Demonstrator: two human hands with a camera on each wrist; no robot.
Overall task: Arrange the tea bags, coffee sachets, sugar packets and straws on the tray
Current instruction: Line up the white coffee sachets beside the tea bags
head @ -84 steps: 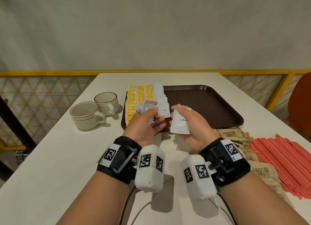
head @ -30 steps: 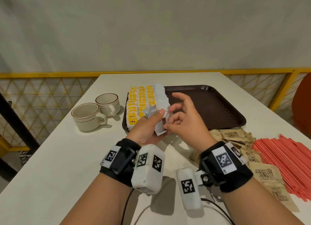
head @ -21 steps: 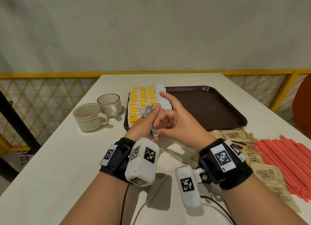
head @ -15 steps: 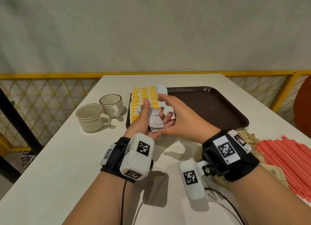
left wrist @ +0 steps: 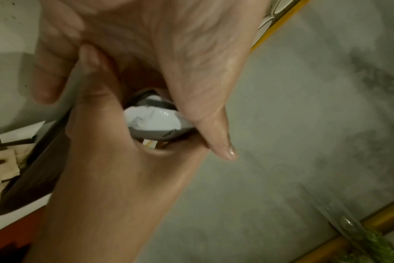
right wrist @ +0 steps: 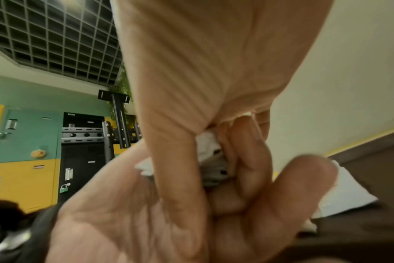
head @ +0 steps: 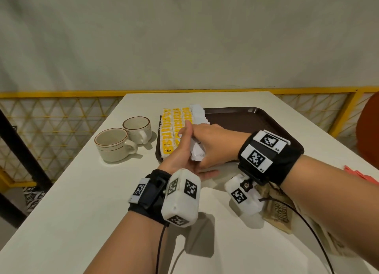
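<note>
Both hands meet over the near left corner of the brown tray (head: 252,120). My left hand (head: 185,138) holds a small stack of white coffee sachets (head: 196,152) upright, thumb pointing up. My right hand (head: 202,148) reaches across from the right and curls its fingers round the same stack. The left wrist view shows a crumpled white sachet (left wrist: 153,121) pressed between the two hands, and the right wrist view shows the sachets (right wrist: 209,151) behind the thumb. Yellow tea bags (head: 173,128) fill the tray's left side in rows, with a row of white sachets (head: 198,113) beside them.
Two cream cups (head: 114,144) (head: 139,128) stand left of the tray. Brown sugar packets (head: 276,208) lie under my right forearm, and red straws (head: 361,176) show at the right edge. A yellow mesh railing (head: 51,117) borders the table.
The right hand laid a sachet onto the left hand's stack, then closed round the stack from the right. Both hands moved forward toward the tray's near left corner.
</note>
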